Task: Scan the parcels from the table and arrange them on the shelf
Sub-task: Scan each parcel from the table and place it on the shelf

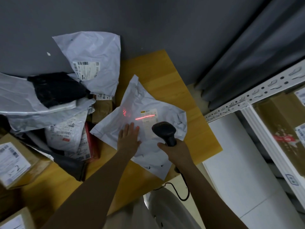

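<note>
Scanning white parcel (140, 123) on wooden table (166, 76).

Lying flat near table's right edge, left hand (128, 138) pressing it with straight fingers; right hand (175, 151) gripping black scanner (165, 131), throwing red line across label (148, 114). Heaping at left: parcel pile (66, 100). Holding cardboard boxes at right: white shelf (257, 96), against grey wall (148, 22).

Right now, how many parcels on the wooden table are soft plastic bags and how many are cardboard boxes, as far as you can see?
White or grey soft plastic mailer bags: 4, counting the one being scanned, one against the wall, one at far left, one in the pile.
Black plastic bags: 1.
Brown cardboard boxes: 3.
Total: 8 visible; the pile may hide more.
</note>
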Demonstrator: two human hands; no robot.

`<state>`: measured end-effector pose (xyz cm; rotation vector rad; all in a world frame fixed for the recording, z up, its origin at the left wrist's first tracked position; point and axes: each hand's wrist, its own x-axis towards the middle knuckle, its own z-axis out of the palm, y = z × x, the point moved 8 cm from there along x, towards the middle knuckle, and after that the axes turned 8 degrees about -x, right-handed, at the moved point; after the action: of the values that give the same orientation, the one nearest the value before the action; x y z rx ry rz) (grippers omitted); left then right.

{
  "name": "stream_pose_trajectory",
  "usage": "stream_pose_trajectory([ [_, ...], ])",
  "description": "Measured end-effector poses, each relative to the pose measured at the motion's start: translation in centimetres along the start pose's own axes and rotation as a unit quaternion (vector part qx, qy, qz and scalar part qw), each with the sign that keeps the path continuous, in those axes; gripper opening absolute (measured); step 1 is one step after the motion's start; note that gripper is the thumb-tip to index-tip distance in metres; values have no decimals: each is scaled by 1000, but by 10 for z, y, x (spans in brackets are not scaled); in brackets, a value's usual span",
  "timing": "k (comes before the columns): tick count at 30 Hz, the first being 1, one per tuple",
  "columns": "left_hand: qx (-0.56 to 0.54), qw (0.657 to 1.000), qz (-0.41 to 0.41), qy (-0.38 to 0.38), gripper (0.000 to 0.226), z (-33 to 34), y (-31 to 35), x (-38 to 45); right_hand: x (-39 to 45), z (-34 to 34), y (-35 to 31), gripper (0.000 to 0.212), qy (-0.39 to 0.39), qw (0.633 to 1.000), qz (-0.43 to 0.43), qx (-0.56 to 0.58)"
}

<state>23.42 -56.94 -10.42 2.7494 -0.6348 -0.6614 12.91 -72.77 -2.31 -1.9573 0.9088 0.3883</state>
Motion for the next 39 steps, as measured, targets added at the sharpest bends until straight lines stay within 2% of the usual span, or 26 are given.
stream_pose_trajectory([
  [7, 8, 1000, -10, -5, 69, 1, -1, 0, -2, 1, -3, 29, -21, 999, 8, 44],
  [10, -7, 999, -46, -9, 62, -11, 3, 0, -3, 0, -2, 22, -31, 995, 14, 89],
  [11, -22, 998, -51, 15, 57, -22, 6, 1, -3, -1, -2, 21, -31, 994, 15, 100],
  [13, -26, 992, -28, 117, 48, -56, 15, 3, -2, -5, -4, 23, -24, 993, 14, 118],
  [14, -5, 986, -16, 165, 47, -70, 17, 6, -1, -7, -5, 24, -19, 991, 14, 128],
  [16, 33, 973, -43, 226, 50, -97, 10, 12, 2, -12, -10, 22, -14, 989, 9, 149],
  [20, 22, 973, -148, 173, 64, -125, -12, 33, 11, -24, -22, 18, -25, 984, -3, 176],
  [24, 98, 967, -188, 143, 68, -134, -18, 40, 21, -36, -32, 14, -41, 980, -10, 195],
  [29, 89, 963, -223, 125, 75, -137, -19, 39, 29, -44, -37, 15, -67, 980, -32, 186],
  [32, 29, 970, -198, 135, 75, -137, -19, 37, 36, -48, -34, 14, -64, 976, -19, 205],
  [35, -102, 974, -113, 169, 69, -142, -4, 29, 38, -47, -32, 20, -71, 961, 8, 268],
  [39, -164, 962, -25, 217, 56, -164, 36, 2, 36, -56, -25, 15, -55, 940, 14, 337],
])
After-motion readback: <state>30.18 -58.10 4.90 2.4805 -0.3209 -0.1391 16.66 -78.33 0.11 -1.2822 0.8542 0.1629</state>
